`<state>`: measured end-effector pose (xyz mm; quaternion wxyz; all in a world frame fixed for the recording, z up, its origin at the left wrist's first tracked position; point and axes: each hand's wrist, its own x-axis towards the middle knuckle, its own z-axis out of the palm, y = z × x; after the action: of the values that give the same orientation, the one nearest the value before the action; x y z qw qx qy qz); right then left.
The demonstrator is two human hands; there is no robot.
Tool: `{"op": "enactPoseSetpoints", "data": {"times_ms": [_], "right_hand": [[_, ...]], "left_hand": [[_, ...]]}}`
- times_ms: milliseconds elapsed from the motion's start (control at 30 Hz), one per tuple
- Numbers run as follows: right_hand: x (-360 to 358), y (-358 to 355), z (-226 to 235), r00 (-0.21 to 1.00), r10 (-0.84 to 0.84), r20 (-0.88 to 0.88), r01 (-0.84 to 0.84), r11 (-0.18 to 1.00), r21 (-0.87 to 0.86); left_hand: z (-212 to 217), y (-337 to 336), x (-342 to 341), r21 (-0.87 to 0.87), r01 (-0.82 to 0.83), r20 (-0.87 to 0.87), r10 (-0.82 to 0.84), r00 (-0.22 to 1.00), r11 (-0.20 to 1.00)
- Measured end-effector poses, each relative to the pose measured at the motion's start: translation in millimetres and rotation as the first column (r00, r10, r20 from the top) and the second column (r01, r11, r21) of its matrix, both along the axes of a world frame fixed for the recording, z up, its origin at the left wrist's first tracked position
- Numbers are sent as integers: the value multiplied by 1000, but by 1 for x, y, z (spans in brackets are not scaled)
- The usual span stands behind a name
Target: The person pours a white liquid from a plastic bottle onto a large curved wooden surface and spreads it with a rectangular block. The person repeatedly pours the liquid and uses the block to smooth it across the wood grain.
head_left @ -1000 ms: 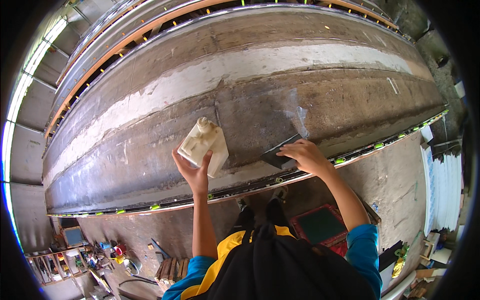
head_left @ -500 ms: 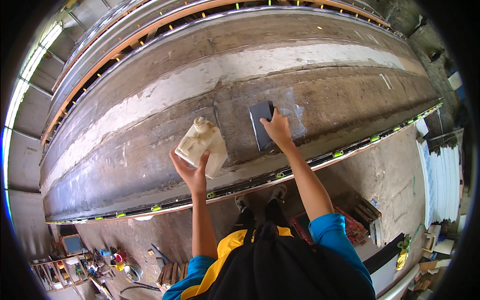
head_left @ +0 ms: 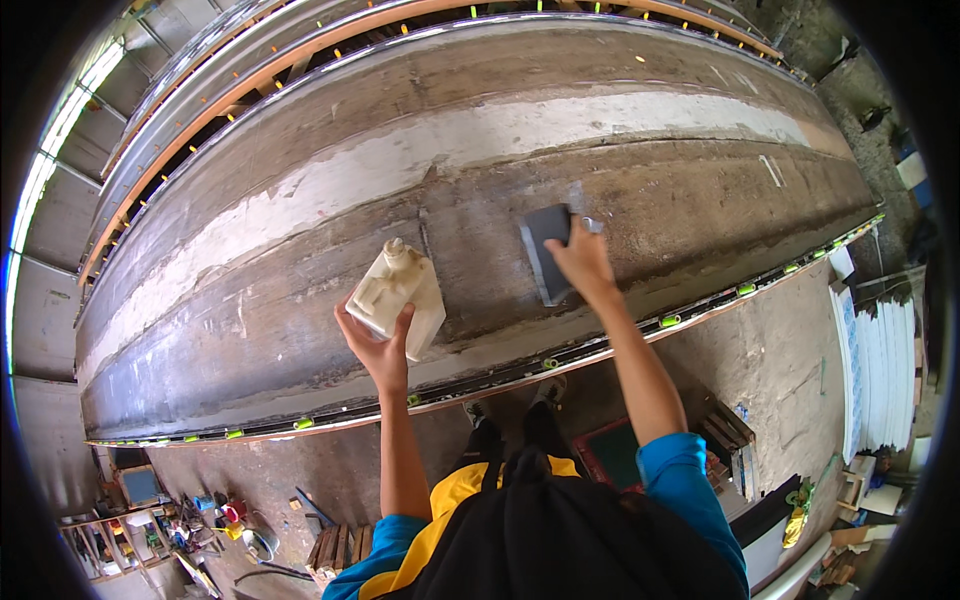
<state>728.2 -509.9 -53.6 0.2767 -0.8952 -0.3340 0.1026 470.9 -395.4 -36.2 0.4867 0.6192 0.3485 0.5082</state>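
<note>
— What has moved since a moment ago?
— The right hand (head_left: 580, 262) has slid its dark sanding pad (head_left: 545, 252) up the boat hull (head_left: 300, 300), toward twelve o'clock.
— And the fingers?
— They press flat on the pad, pinning it to the hull. At nine o'clock from it, the left hand (head_left: 380, 345) grips a cream plastic jug (head_left: 397, 297), fingers clenched round its base.
</note>
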Motion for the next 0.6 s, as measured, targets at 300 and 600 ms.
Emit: {"op": "enactPoseSetpoints", "data": {"times_ms": [300,600], "right_hand": [[18,-18,5,979,106,173,-82,986,-144],[7,-70,-11,783,526,332,-531,843,-83]], "left_hand": [[1,-11,3,-24,-2,4,2,1000,1000],[-9,-8,2,-30,12,-12,-13,1000,999]]}}
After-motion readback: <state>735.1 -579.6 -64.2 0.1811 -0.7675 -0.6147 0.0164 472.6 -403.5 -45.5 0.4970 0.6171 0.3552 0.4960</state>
